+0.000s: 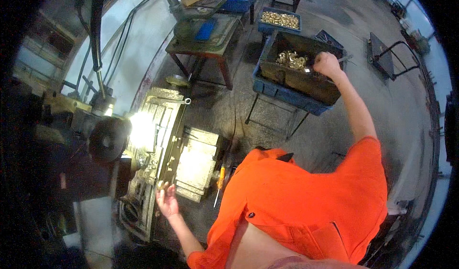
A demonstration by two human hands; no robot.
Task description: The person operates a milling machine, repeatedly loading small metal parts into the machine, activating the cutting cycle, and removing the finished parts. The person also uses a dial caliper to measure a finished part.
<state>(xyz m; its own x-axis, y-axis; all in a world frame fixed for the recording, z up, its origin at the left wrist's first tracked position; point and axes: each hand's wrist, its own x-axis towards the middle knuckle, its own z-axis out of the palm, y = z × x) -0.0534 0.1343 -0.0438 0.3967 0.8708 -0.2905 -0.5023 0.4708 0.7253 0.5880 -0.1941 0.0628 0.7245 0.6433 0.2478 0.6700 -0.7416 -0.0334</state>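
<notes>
Over at the crate of brass parts, I have my right hand closed, seemingly on a piece, mid-pick, while my left hand hangs open by the machine, which probably needs loading next.

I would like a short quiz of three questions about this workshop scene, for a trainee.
1. True or false: the right hand reaches into the dark bin.
2. What lies in the bin? A) brass parts B) red cloth C) bottles
3. Fill in: the left hand is open beside the ____.

Key: 1 true. 2 A, the brass parts. 3 machine.
</notes>
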